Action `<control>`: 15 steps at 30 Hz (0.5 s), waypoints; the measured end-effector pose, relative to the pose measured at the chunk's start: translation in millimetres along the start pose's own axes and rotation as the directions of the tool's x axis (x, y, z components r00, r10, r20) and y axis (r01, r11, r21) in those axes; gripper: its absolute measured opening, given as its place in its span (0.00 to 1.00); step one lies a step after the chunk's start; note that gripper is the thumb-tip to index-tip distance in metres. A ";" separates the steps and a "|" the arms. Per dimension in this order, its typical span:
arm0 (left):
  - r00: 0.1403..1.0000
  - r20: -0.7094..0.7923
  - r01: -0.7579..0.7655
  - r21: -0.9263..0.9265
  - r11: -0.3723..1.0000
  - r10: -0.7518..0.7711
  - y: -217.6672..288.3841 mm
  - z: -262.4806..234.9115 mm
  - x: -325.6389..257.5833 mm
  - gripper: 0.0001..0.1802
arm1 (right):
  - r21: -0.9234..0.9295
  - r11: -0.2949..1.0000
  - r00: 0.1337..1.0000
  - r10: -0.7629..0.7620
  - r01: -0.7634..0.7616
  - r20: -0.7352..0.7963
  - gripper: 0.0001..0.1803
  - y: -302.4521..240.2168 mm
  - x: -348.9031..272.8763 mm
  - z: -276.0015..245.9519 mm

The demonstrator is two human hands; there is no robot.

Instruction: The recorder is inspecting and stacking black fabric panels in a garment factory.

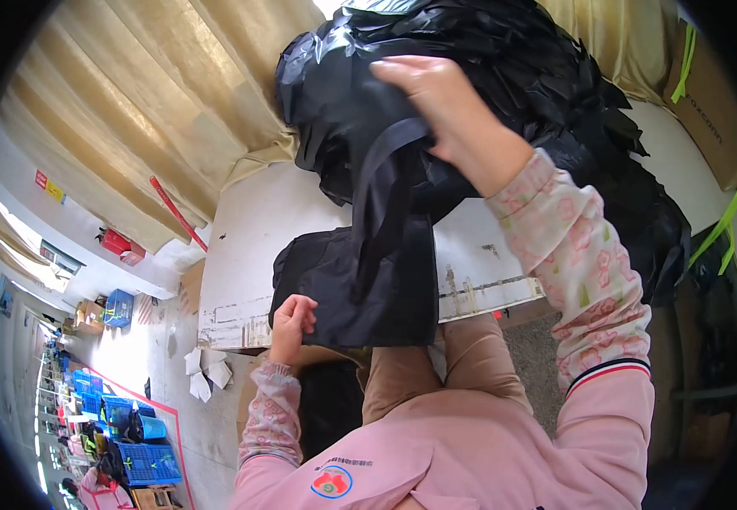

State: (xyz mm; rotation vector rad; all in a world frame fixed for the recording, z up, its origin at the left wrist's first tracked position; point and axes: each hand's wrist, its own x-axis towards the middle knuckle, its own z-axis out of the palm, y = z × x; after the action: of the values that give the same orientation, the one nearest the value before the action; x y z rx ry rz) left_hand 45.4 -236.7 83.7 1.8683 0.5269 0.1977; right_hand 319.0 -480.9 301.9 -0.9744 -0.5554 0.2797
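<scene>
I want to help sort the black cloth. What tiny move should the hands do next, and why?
Probably draw the right hand back toward the body, lifting the long black fabric strip free. That hand rests on the heaped pile of black fabric pieces, with the strip hanging from there onto the flat black fabric piece, whose edge the left hand pinches at the white table front.

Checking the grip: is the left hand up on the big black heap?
No, the left hand pinches the black fabric piece at the table edge.
</scene>
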 end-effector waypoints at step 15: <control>0.921 0.358 0.313 -0.915 0.255 0.155 -0.5 49.9 55.0 0.22 | -0.012 0.988 0.952 -0.146 0.155 0.269 0.15 -31.9 -61.1 15.8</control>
State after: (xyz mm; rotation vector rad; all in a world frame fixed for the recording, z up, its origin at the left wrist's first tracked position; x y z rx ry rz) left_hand 113.1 -254.4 59.0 0.5529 0.1088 0.0386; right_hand 258.9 -515.4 316.2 -0.9261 -0.8805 0.2680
